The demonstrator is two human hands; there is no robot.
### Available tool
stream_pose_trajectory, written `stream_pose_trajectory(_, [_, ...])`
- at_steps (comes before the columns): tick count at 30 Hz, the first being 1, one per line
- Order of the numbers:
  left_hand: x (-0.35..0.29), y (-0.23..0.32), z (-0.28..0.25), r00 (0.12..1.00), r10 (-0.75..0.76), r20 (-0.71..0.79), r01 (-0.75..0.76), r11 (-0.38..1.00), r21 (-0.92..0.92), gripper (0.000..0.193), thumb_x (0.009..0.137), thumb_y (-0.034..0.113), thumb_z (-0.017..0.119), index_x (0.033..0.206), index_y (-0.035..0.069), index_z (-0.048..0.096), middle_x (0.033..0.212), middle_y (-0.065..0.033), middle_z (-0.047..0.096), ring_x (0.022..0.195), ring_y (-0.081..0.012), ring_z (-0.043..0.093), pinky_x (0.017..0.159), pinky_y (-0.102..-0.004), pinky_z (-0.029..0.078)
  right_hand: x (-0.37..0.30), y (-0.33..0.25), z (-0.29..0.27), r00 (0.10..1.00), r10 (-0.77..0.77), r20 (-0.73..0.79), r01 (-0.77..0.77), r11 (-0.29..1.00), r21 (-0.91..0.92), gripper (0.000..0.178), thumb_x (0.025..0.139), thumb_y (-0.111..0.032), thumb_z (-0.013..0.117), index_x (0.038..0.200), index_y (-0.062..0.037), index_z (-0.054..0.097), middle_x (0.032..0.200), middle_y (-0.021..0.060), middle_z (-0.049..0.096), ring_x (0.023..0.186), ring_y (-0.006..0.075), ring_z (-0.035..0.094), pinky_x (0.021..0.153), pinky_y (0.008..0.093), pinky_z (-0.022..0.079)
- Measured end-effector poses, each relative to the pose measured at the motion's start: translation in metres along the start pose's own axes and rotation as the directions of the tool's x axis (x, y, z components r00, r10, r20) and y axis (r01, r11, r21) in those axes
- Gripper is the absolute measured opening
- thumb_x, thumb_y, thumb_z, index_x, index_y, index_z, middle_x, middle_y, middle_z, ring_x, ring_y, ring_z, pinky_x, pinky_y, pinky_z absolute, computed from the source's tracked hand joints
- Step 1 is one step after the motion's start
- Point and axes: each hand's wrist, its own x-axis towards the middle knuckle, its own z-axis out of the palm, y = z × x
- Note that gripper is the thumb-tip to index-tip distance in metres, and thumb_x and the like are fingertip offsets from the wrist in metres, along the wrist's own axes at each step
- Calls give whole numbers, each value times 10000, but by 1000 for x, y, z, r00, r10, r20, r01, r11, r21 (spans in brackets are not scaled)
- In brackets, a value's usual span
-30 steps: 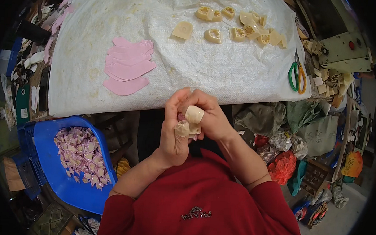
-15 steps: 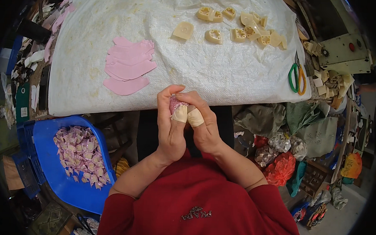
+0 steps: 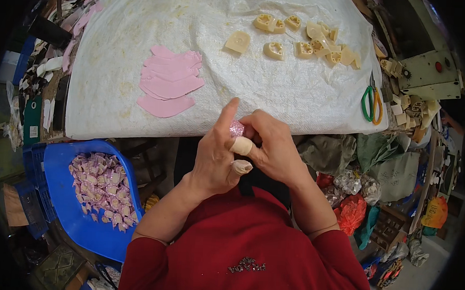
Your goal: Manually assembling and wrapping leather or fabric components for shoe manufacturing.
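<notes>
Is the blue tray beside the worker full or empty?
Partly full: a heap of small pink pieces covers the upper part of the blue tray, while its lower part shows bare blue.

Both forearms rise from the red sleeves at about 6 o'clock and meet in front of the chest, the left hand (image 3: 217, 157) at 9 o'clock of the right hand (image 3: 276, 149) and touching it. The left hand shows its back, forefinger stretched toward 12 o'clock, the other fingers curled. The right hand's fingers are bent inward toward the left, and two fingertips between the hands are wrapped in beige tape.
</notes>
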Motion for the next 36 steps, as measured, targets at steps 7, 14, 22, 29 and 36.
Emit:
stream_pose_trajectory(7, [4, 11, -3, 996, -59, -73, 60, 998, 10, 484, 804, 202, 710, 1186, 3, 489, 981, -155, 575, 829, -275, 601, 723, -326, 484, -3, 18, 13, 973, -70, -218, 151, 912, 381, 312, 885, -249, 621, 1023, 26, 571, 798, 84, 588, 711, 158, 584, 647, 287, 484])
stream_pose_trajectory(14, [15, 25, -22, 994, 94, 47, -102, 975, 196, 434, 695, -56, 659, 1108, 7, 539, 892, -140, 550, 756, -283, 571, 635, -339, 466, 0, 41, 5, 971, 140, 193, -236, 447, 863, 249, 902, -276, 600, 945, -32, 575, 906, 37, 586, 796, 113, 543, 699, 261, 457])
stream_pose_trajectory(22, [16, 20, -8, 994, 109, -5, -106, 972, 208, 419, 686, 10, 710, 1073, 18, 549, 826, -94, 559, 668, -180, 545, 592, -275, 444, -1, 32, 12, 979, -74, -191, 132, 942, 310, 209, 916, -211, 564, 812, -29, 577, 678, -8, 568, 581, 89, 514, 518, 245, 413])
stream_pose_trajectory(29, [12, 10, 1, 981, 146, -128, -113, 966, 235, 444, 622, 73, 786, 945, 38, 484, 725, -73, 545, 593, -161, 542, 538, -268, 444, -10, 39, 15, 984, 177, 1, -103, 566, 818, 220, 937, -229, 537, 954, -24, 617, 813, 4, 596, 701, 71, 515, 596, 229, 420])
stream_pose_trajectory(36, [10, 14, 25, 958, 154, -241, -73, 947, 314, 413, 618, 90, 766, 942, 18, 520, 727, -125, 537, 622, -321, 594, 553, -380, 487, -12, 27, 24, 960, 109, -256, 47, 844, 534, 209, 954, -198, 491, 952, -11, 585, 805, 25, 580, 728, 89, 517, 636, 245, 440])
